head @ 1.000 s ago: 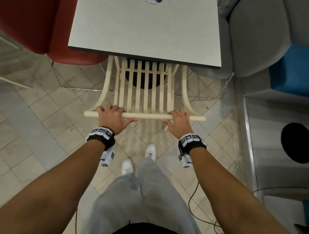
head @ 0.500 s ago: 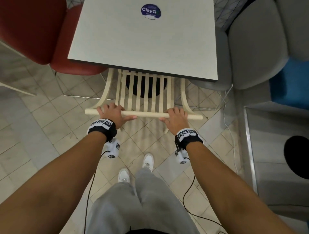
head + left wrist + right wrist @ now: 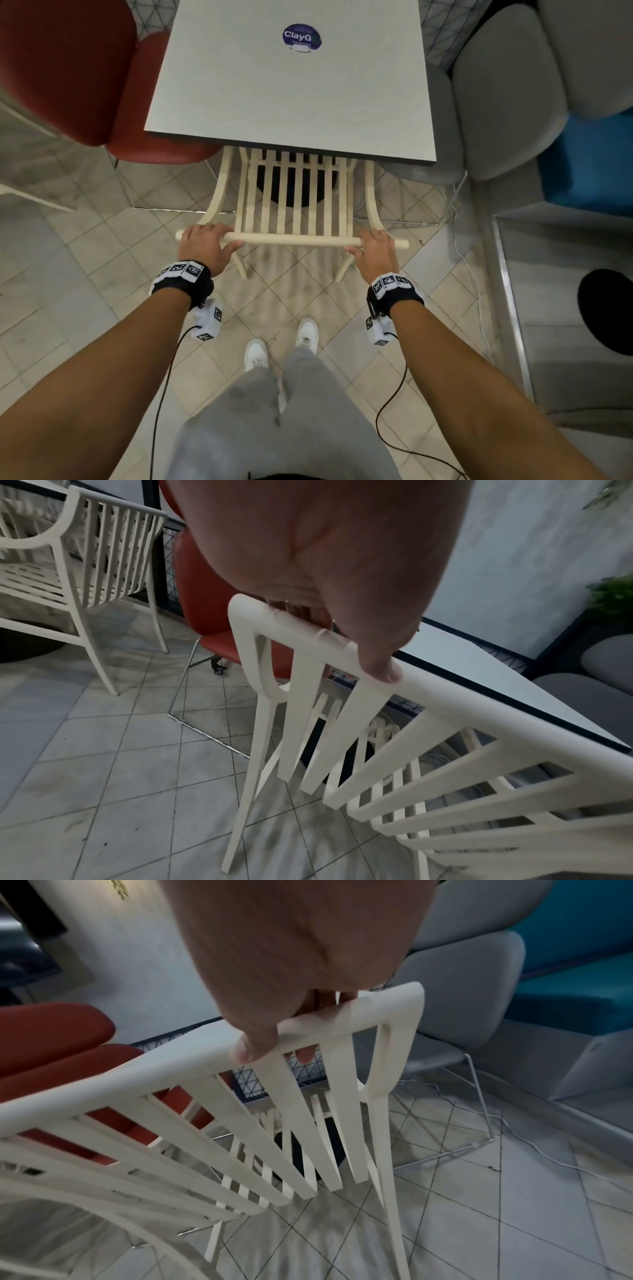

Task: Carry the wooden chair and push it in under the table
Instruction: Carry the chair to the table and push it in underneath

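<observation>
2 hands [image 3: 205, 245] [image 3: 375, 251] grip 1 chair [image 3: 298, 205] | 1 table [image 3: 291, 92]

Both bare forearms reach forward from the lower corners of the head view toward the middle of the frame, each wrist wearing a black band with white marker tags. The left hand [image 3: 202, 244] sits left of centre, palm down, its fingers [image 3: 380, 666] curled over the top rail of the cream slatted wooden chair [image 3: 294, 219], thumb lying along the rail. The right hand [image 3: 375, 251] grips the same rail right of centre, thumb in front, fingertips [image 3: 304, 1053] wrapped behind.
</observation>
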Tool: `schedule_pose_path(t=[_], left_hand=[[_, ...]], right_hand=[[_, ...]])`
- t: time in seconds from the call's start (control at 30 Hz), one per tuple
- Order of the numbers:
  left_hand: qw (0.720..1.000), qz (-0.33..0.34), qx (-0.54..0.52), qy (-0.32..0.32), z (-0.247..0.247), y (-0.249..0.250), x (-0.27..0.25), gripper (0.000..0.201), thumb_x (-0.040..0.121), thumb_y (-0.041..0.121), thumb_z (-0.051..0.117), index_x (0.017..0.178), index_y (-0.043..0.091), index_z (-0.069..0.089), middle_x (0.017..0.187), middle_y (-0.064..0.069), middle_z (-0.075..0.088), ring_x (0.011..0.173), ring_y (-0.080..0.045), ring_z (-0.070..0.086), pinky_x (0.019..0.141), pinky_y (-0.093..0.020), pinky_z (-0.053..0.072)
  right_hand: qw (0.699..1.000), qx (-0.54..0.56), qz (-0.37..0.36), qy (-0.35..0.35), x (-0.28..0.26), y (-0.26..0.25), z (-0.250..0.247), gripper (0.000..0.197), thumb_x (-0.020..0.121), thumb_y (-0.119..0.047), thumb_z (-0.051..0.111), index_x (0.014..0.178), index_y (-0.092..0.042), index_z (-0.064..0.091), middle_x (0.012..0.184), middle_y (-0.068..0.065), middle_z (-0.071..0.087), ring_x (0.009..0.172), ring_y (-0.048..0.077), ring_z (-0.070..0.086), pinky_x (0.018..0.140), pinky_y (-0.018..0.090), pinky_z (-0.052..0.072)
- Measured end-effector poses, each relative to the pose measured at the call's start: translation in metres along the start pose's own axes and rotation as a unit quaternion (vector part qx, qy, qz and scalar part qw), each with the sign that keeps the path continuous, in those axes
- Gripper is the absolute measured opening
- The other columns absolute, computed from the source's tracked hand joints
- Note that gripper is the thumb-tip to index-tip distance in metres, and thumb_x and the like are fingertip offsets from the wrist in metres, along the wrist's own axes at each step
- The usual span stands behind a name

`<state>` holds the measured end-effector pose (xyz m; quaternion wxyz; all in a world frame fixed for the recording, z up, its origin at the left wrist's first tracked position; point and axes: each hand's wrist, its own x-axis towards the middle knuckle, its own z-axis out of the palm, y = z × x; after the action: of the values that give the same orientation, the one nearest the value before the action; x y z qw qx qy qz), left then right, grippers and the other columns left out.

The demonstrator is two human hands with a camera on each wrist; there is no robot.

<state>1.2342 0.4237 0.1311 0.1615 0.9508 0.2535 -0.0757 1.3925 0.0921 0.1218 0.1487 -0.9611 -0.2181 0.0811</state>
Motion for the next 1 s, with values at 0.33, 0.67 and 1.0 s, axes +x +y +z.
schedule_pose_path(t=[0.33, 0.67, 1.0], left_hand=[[0.999, 0.036, 0.019, 0.000, -0.001, -0.017, -0.022, 0.048, 0.090, 0.061, 0.057, 0.118, 0.023, 0.068, 0.116, -0.008, 0.072, 0.112, -0.033, 0.059, 0.108, -0.049, 0.038], [0.997, 0.000, 0.074, -0.030, -0.006, 0.012, -0.040, 0.049, 0.089, 0.039, 0.064, 0.136, 0.030, 0.056, 0.139, -0.002, 0.060, 0.134, -0.031, 0.047, 0.121, -0.059, 0.020], [0.999, -0.035, -0.016, -0.034, -0.022, -0.006, -0.036, 0.034, 0.082, 0.058, 0.071, 0.106, 0.035, 0.076, 0.097, 0.003, 0.071, 0.109, -0.024, 0.054, 0.097, -0.046, 0.039]], right_hand=[[0.999, 0.017, 0.029, 0.038, -0.049, -0.028, 0.011, 0.038, 0.089, -0.032, 0.072, 0.116, -0.006, 0.065, 0.110, 0.013, 0.064, 0.106, 0.034, 0.052, 0.102, 0.045, 0.040], [0.997, 0.026, 0.067, 0.000, -0.046, -0.031, -0.009, 0.031, 0.089, -0.025, 0.073, 0.116, -0.011, 0.067, 0.113, 0.010, 0.067, 0.110, 0.031, 0.055, 0.103, 0.043, 0.043], [1.000, -0.004, 0.028, -0.007, -0.050, -0.011, -0.009, 0.031, 0.084, -0.036, 0.077, 0.105, -0.013, 0.073, 0.100, 0.007, 0.067, 0.100, 0.028, 0.057, 0.092, 0.043, 0.047]])
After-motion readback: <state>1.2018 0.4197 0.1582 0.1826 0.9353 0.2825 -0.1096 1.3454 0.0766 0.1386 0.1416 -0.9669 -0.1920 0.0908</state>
